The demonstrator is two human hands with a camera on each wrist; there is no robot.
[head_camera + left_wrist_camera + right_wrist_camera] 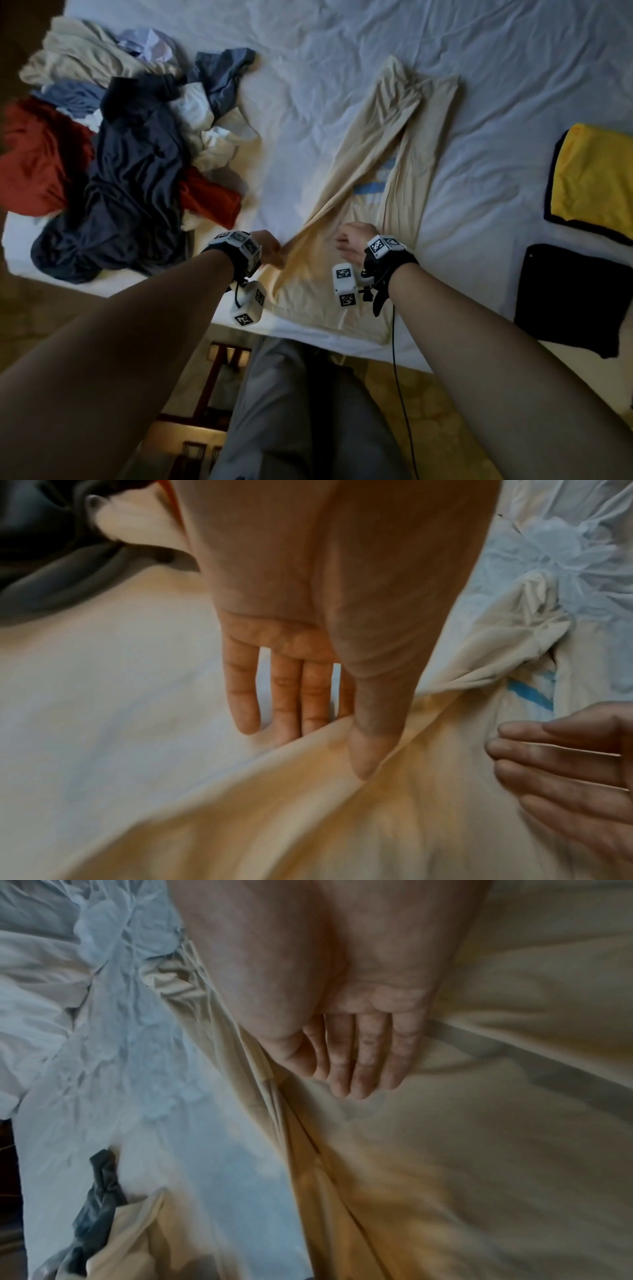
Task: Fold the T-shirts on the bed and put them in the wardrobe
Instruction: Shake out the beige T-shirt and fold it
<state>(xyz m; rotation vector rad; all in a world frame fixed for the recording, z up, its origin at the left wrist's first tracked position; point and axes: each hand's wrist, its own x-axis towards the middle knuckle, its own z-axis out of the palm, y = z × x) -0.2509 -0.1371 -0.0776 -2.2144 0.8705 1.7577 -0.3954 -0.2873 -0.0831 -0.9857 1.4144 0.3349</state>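
Note:
A cream T-shirt (404,164) with a blue print lies lengthwise on the white bed (376,44), its left side drawn up into a long fold. My left hand (274,251) pinches that fold near the hem. In the left wrist view the left hand (335,737) has its thumb on top of the cream T-shirt (308,818) and its fingers underneath. My right hand (346,240) is flat on the shirt just to the right of the fold. The right wrist view shows the right hand (356,1069) with straight fingers resting on the cream T-shirt (479,1137).
A heap of unfolded clothes (120,154) in navy, red, white and beige covers the bed's left side. A folded yellow shirt (592,178) and a folded black shirt (575,298) lie at the right. The bed's near edge (308,335) is against my legs.

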